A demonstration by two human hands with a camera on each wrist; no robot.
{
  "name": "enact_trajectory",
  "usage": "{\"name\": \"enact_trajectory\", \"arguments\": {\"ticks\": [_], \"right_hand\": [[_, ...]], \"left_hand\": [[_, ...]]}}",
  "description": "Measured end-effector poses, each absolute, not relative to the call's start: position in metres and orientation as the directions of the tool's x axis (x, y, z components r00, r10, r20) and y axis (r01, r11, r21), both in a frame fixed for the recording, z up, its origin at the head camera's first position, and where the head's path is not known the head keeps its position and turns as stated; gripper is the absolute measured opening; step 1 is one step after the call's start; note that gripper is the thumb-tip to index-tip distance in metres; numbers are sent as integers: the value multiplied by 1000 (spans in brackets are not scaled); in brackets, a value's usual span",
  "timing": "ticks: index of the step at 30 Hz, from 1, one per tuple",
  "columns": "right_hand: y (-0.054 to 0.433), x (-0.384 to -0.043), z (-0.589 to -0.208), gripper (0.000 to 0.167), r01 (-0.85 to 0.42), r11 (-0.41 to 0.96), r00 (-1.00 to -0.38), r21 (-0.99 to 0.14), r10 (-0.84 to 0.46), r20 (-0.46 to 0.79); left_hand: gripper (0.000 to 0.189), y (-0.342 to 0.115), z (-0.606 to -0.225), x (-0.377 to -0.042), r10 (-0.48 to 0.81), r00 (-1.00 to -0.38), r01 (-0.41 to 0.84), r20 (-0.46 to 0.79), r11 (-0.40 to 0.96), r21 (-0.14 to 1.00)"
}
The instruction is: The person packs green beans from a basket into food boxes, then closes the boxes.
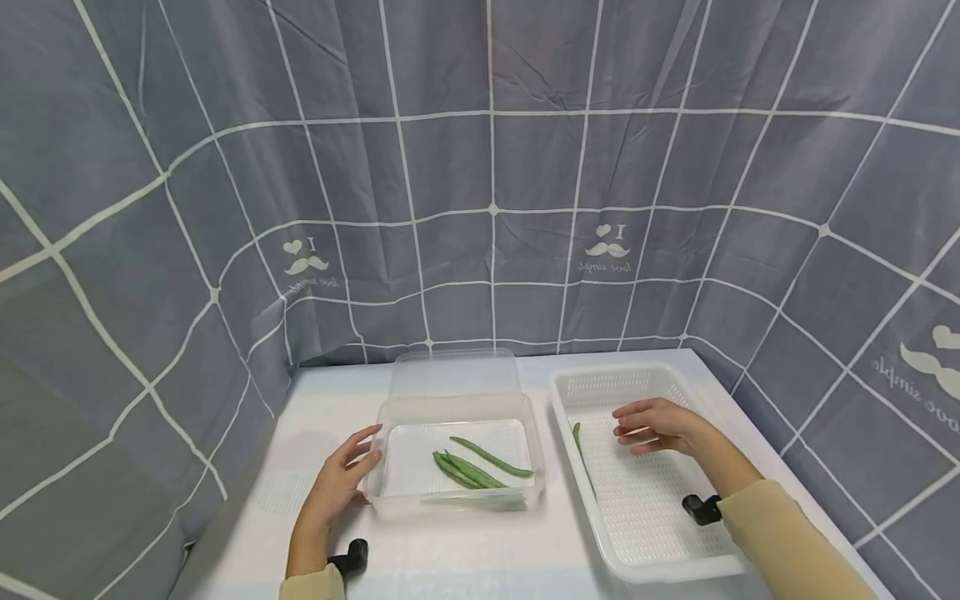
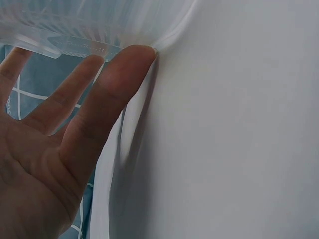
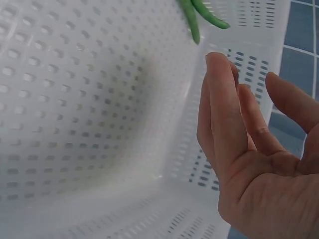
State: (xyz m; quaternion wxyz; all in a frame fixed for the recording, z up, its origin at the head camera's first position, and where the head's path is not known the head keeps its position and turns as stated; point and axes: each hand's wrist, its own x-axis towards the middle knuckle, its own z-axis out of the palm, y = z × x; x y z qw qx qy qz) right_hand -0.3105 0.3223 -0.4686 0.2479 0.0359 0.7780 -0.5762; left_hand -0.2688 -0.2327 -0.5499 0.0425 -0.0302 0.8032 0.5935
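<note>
My left hand touches the left side of a clear plastic container, its fingertips right at the wall and rim. In the left wrist view the fingers are extended against the clear plastic. Several green beans lie inside the container, towards its front right. My right hand hovers over a white perforated basket, holding nothing, its fingers loosely bent. Along the basket's left wall lies a green bean; the right wrist view shows two green bean ends beyond the fingertips.
A clear lid stands behind the container at the back of the white table. Grey curtains with white grid lines surround the table at the back and both sides. Container and basket stand side by side with a narrow gap.
</note>
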Motion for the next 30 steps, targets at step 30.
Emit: {"name": "enact_trajectory", "arguments": {"ticks": [30], "right_hand": [[264,-314,-505,36,394,425,-803,-815,-272,-530]], "left_hand": [[53,-233,-551,-269,-5,-993,-111,-114,291,950]]}}
